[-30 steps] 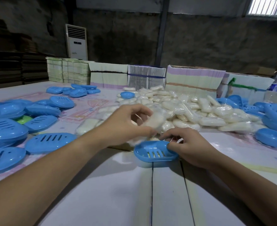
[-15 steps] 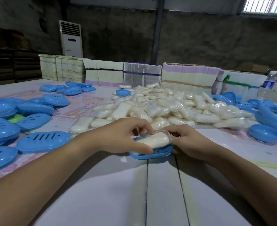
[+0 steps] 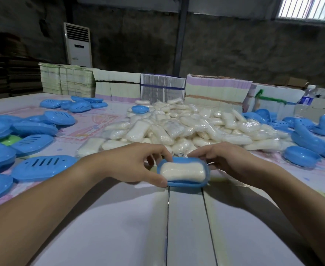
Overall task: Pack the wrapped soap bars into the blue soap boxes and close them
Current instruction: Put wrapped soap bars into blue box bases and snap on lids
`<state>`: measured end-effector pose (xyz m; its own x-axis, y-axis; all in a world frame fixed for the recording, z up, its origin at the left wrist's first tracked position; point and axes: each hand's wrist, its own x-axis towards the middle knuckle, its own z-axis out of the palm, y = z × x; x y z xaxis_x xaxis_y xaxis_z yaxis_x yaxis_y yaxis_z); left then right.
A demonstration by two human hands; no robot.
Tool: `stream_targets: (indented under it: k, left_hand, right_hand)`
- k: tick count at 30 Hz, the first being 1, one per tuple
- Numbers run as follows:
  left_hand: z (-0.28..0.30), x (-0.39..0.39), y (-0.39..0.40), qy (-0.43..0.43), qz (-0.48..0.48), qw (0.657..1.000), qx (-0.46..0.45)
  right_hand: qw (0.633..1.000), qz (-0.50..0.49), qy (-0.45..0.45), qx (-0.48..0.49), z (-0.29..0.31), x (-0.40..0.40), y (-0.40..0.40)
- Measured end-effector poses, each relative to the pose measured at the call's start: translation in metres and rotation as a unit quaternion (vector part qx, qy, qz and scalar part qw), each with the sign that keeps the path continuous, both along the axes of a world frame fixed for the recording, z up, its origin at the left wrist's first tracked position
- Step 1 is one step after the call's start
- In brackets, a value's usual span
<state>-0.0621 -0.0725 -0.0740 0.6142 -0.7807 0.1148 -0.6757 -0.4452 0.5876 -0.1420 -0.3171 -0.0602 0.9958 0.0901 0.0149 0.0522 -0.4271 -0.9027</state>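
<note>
Dim concrete-walled room, white table (image 3: 119, 227), both hands, left hand (image 3: 133, 166) and right hand (image 3: 228, 162), gripping one blue soap box (image 3: 188, 184) holding one wrapped soap bar (image 3: 182, 171), soap pile (image 3: 186, 129) centre frame, uncountable.

A small packing workshop or warehouse: a broad surface (image 3: 108, 223) at the centre of the frame carries a heap of wrapped soap bars (image 3: 186, 129), with blue soap boxes (image 3: 33, 139) scattered in quantity at the left and right edges. Bundled stacks of flat printed cartons (image 3: 117, 87) line the far side of the surface. Behind them stand bare, dark concrete walls (image 3: 234, 45), a floor-standing air conditioner (image 3: 78, 45) at upper left, a steel post (image 3: 180, 35) at upper centre and a barred window (image 3: 307, 7) at upper right
</note>
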Motion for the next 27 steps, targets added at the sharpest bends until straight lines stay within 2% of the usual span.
stream_targets:
  k: [4, 8, 12, 16, 20, 27]
  left_hand:
    - [-0.004, -0.005, -0.006, 0.003, -0.018, 0.999, -0.038]
    - [-0.004, -0.006, -0.007, 0.015, -0.018, 0.998, -0.054]
    - [-0.006, -0.005, -0.007, 0.004, -0.002, 0.998, -0.056]
    - [-0.007, -0.004, -0.009, 0.020, 0.000, 0.997, -0.077]
    - [-0.007, -0.004, -0.011, 0.014, 0.003, 0.998, -0.069]
    - [-0.008, -0.002, -0.010, 0.026, 0.006, 0.997, -0.066]
  right_hand:
    - [0.993, 0.022, -0.011, -0.113, -0.001, -0.001, -0.002]
    - [0.990, 0.065, 0.035, -0.122, 0.011, -0.009, -0.017]
    - [0.973, 0.024, 0.012, -0.231, 0.013, -0.010, -0.022]
    - [0.982, 0.005, -0.029, -0.189, 0.005, -0.007, -0.012]
    - [0.986, 0.011, -0.016, -0.164, 0.006, -0.006, -0.014]
    - [0.979, 0.027, -0.023, -0.199, 0.006, -0.004, -0.018]
